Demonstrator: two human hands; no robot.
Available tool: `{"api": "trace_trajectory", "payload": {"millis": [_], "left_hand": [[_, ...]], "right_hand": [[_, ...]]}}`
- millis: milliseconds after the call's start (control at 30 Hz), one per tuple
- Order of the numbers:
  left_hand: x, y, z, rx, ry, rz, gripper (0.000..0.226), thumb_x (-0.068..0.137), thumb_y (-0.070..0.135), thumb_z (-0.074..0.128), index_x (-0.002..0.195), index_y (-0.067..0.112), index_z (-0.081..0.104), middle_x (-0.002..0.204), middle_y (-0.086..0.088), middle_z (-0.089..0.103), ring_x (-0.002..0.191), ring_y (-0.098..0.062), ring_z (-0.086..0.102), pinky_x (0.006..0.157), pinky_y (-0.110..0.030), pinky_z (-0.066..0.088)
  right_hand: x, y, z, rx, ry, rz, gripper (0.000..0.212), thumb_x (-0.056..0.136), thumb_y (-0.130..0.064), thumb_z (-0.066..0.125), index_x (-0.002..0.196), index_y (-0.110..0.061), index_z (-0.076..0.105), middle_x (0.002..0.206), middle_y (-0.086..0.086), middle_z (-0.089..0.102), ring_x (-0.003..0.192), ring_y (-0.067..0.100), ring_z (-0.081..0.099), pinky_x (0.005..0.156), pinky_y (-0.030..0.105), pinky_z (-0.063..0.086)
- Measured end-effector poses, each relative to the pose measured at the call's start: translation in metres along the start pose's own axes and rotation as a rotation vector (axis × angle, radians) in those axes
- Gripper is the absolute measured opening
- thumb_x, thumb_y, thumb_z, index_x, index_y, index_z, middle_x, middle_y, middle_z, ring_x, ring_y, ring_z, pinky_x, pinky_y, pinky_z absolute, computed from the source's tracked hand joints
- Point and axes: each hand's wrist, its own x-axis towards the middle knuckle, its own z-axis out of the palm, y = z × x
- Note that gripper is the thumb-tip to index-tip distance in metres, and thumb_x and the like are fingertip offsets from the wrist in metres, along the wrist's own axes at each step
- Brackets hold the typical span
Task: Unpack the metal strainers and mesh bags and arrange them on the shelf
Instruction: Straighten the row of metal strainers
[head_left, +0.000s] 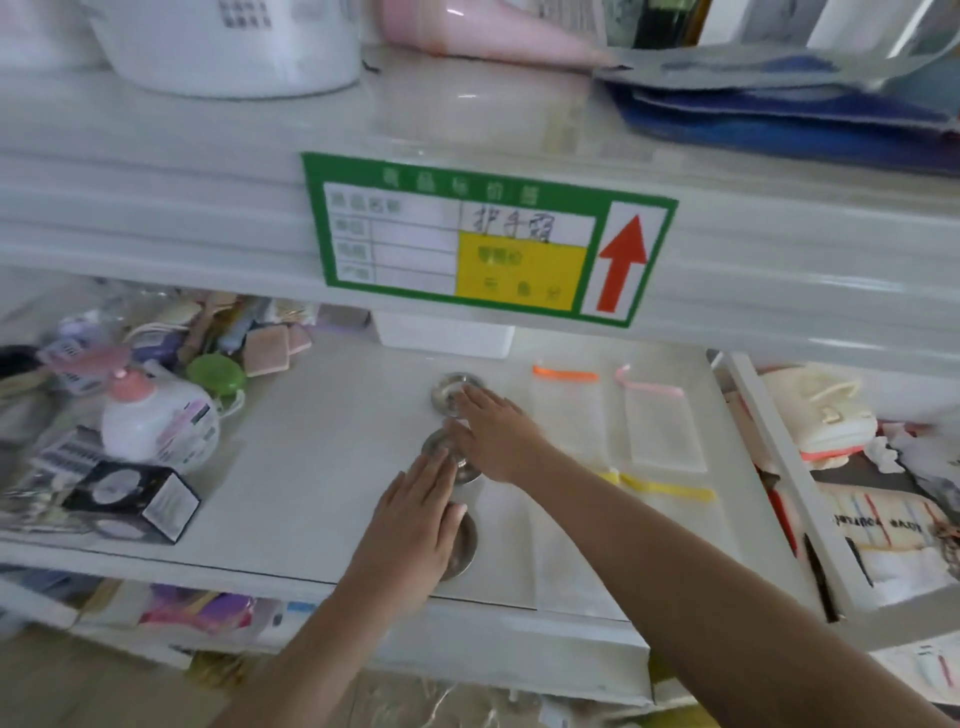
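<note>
White shelf: strainers line up front-to-back under flat hands.

Silver metal strainers, white shelf, green price label with yellow panel and red arrow, orange-ribboned mesh bag

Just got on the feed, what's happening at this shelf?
A person is lining up metal strainers on the white shelf. Three lie in a front-to-back row: the far strainer, the middle strainer and the near strainer. The right hand rests flat across the far two, the left hand on the near one. Mesh bags with coloured ribbons lie flat to the right.
</note>
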Motion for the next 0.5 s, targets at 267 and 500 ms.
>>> {"api": "trace_trajectory", "payload": {"millis": [267, 500], "left_hand": [[0.016, -0.004, 0.007, 0.019, -0.077, 0.004, 0.069, 0.099, 0.046, 0.017, 0.156, 0.007, 0.023, 0.165, -0.008, 0.021, 0.153, -0.025, 0.015, 0.120, -0.043, 0.023], [0.022, -0.001, 0.007, 0.045, -0.062, -0.066, 0.068, 0.098, 0.047, 0.022, 0.152, 0.007, 0.034, 0.162, -0.010, 0.031, 0.150, -0.027, 0.026, 0.118, -0.048, 0.026]], "right_hand": [[0.015, -0.002, 0.014, -0.043, -0.084, 0.091, 0.057, 0.105, -0.043, 0.024, 0.157, -0.019, 0.024, 0.167, -0.003, 0.016, 0.152, 0.017, 0.016, 0.120, 0.042, 0.020], [0.022, -0.004, 0.017, -0.127, -0.107, 0.082, 0.052, 0.106, -0.038, 0.024, 0.154, -0.018, 0.030, 0.167, 0.000, 0.012, 0.153, 0.019, 0.009, 0.119, 0.045, 0.021]]}}
